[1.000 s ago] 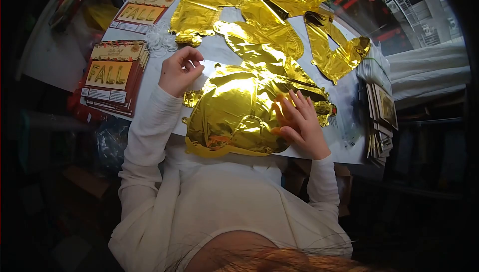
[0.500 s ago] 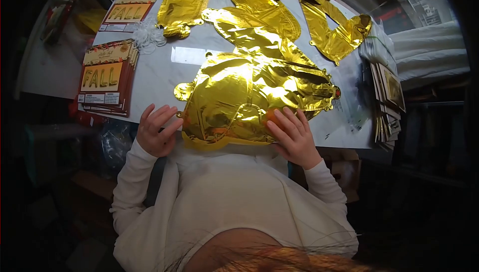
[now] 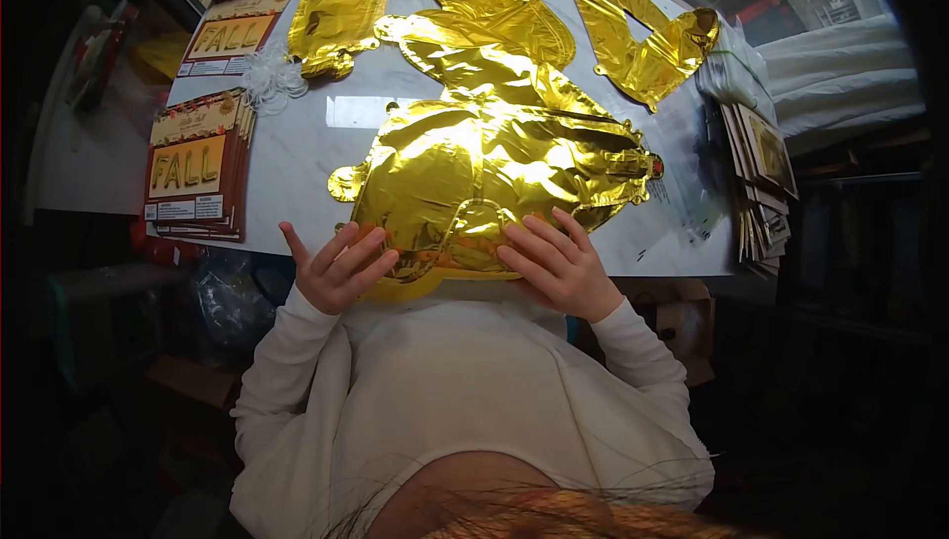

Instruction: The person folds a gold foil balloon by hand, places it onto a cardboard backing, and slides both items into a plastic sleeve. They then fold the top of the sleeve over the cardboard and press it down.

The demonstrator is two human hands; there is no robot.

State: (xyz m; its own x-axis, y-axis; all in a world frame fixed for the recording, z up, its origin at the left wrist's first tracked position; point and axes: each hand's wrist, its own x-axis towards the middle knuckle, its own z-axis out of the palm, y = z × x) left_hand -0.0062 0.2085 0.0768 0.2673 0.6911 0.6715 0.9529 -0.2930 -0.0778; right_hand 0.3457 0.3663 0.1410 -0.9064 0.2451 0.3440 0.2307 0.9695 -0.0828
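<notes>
A large gold foil balloon, flat and shiny, lies at the near edge of the white marbled table. My left hand is at its lower left edge, fingers spread, with the fingertips over the foil. On the lower right part of the same foil rests my right hand, its fingers stretched out and apart. The undersides of both hands are hidden. Behind this balloon, more gold foil overlaps it.
Stacked FALL packets stand at the left, with another FALL packet behind. White ribbon lies beside them. Gold foil pieces lie farther back. Brown cards and clear bags are at the right.
My left hand has moved right onto the balloon's lower left edge, its fingers spread. My right hand has shifted slightly left. The camera view has shifted a little, so the table items appear farther left.
</notes>
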